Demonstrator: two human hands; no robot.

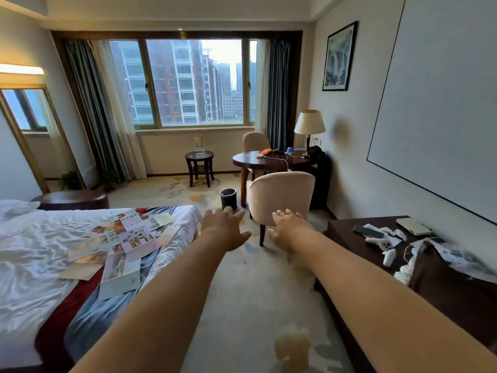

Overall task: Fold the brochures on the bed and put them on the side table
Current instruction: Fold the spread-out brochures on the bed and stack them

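I've got both arms stretched out over the carpet, left hand (226, 228) and right hand (289, 229) spread wide, holding nothing. Brochures (126, 238) are scattered flat on the bed (27, 254), left of my hands.

A person stretches both bare arms straight out ahead at about the same height, forearms running side by side with a gap between them. The left hand (226, 228) is held palm down, fingers loosely extended and thumb splayed out. The right hand (289, 228) mirrors it, fingers relaxed and slightly spread. Neither hand holds anything.
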